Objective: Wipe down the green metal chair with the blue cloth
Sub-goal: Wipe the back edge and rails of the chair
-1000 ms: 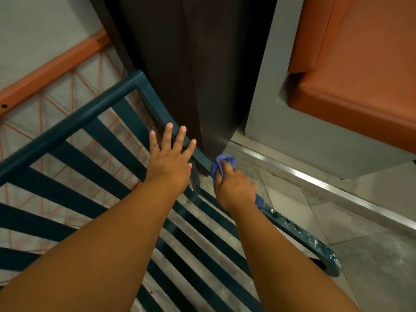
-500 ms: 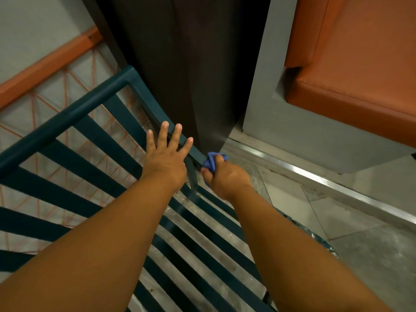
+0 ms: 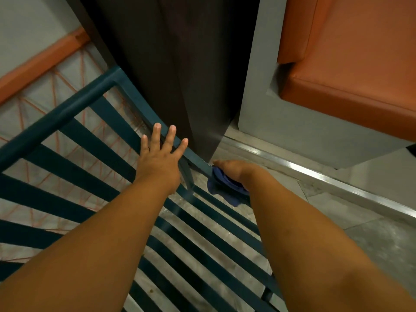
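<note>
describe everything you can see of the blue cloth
The blue cloth looks like soft, crumpled fabric, bunched into a wad rather than spread flat. It is wrapped against the green metal chair frame bar where backrest meets seat. The right hand presses over it, covering its top; a loose corner hangs below toward the seat slats.

An orange padded seat (image 3: 351,70) was seen upper right, a dark wooden panel (image 3: 180,64) centrally, and a metal floor strip (image 3: 315,174) below.
</note>
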Motion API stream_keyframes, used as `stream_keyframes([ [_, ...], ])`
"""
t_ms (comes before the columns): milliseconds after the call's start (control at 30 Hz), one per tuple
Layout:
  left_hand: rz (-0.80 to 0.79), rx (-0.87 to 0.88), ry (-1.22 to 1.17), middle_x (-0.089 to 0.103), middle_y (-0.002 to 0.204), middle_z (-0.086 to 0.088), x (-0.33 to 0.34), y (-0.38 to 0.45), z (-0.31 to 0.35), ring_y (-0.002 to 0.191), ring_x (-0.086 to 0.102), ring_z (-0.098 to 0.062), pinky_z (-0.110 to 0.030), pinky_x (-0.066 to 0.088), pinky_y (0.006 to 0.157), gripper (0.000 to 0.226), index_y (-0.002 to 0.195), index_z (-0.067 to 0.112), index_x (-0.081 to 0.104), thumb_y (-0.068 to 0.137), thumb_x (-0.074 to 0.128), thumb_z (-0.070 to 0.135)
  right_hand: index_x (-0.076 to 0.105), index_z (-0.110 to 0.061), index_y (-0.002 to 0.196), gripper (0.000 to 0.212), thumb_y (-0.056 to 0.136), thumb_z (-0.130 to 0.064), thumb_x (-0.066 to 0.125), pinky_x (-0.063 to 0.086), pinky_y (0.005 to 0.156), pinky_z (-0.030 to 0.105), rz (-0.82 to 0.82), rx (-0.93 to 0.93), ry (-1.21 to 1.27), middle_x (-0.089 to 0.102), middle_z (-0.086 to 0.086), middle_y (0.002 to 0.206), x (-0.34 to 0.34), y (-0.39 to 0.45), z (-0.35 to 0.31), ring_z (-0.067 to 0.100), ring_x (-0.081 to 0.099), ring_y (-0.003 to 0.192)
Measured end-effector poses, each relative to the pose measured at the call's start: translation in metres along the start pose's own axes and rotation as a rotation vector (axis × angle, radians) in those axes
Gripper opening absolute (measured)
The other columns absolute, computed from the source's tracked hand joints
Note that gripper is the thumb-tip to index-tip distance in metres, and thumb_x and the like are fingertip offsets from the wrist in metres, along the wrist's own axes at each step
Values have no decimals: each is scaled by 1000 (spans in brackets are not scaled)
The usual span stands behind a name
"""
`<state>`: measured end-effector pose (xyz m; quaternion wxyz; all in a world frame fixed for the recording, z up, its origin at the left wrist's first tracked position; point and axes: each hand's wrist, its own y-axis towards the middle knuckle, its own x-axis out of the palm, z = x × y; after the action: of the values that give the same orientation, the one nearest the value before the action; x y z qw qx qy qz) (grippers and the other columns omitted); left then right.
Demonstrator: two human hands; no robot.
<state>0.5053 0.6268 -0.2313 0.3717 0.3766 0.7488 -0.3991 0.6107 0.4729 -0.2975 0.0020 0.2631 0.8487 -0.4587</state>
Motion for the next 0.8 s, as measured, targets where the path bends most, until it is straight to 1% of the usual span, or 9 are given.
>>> stream_keyframes([
  [67, -10, 3, 0, -41, 149, -7, -1, 0, 1, 133, -37, -40, -55, -16, 110, 93, 145, 36, -23, 90, 51, 28, 57, -10, 81, 52, 98, -55, 36, 43, 79, 35, 14, -62, 80, 58, 10, 85, 3, -7, -8, 19, 54, 72],
  [100, -15, 1, -1, -41, 149, -6, -1, 0, 2, 133, -38, -40, -55, -16, 110, 94, 145, 36, -23, 89, 51, 27, 56, -12, 81, 49, 100, -51, 35, 42, 81, 37, 61, -128, 75, 59, 10, 85, 7, -14, -12, 20, 54, 75],
  [200, -22, 0, -16, -40, 149, -6, -3, -1, 4, 133, -38, -41, -55, -16, 110, 95, 145, 36, -22, 87, 51, 22, 53, -22, 113, 38, 100, -51, 31, 45, 85, 40, 325, -310, -222, 60, 7, 98, 28, -25, -7, 23, 56, 88],
  [300, -14, -1, -42, -39, 149, -6, -4, -4, 6, 133, -38, -40, -56, -15, 111, 92, 146, 36, -21, 87, 48, 22, 21, -29, 146, 51, 100, -47, 35, 45, 93, 47, 588, -391, -669, 53, 8, 123, 56, -35, 21, 27, 54, 104],
  [400, -46, -22, -49, -40, 149, -7, -7, -7, 12, 133, -38, -41, -59, -15, 111, 94, 145, 33, -24, 88, 50, 26, -4, -34, 151, 77, 96, -32, 50, 37, 99, 53, 644, -411, -879, 39, 11, 140, 69, -42, 43, 32, 45, 116],
  [500, -77, -14, -68, -41, 148, -7, -8, -14, 27, 134, -36, -38, -63, -14, 109, 99, 143, 29, -31, 87, 52, 26, 11, -31, 149, 55, 101, -47, 31, 43, 92, 49, 631, -357, -699, 51, 10, 125, 55, -38, 37, 29, 53, 103],
  [600, -18, 127, -98, -36, 151, -4, -1, -30, 53, 139, -31, -32, -63, -14, 109, 95, 143, 25, -31, 87, 46, 16, 31, -24, 141, 50, 101, -52, 21, 46, 85, 45, 560, -237, -533, 60, 11, 111, 47, -34, 24, 27, 58, 92],
  [733, -101, 159, -126, -35, 152, -4, 6, -40, 75, 140, -30, -29, -60, -14, 111, 92, 145, 18, -28, 88, 43, 9, 9, -27, 152, 59, 100, -41, 36, 38, 97, 48, 684, -277, -696, 46, 11, 135, 68, -51, 42, 30, 48, 115],
  [800, -95, 156, -135, -36, 152, -4, 8, -39, 75, 140, -30, -29, -58, -13, 111, 93, 144, 18, -29, 88, 44, 7, 5, -29, 153, 65, 99, -36, 41, 35, 98, 49, 730, -335, -751, 40, 11, 141, 74, -60, 56, 30, 44, 118],
])
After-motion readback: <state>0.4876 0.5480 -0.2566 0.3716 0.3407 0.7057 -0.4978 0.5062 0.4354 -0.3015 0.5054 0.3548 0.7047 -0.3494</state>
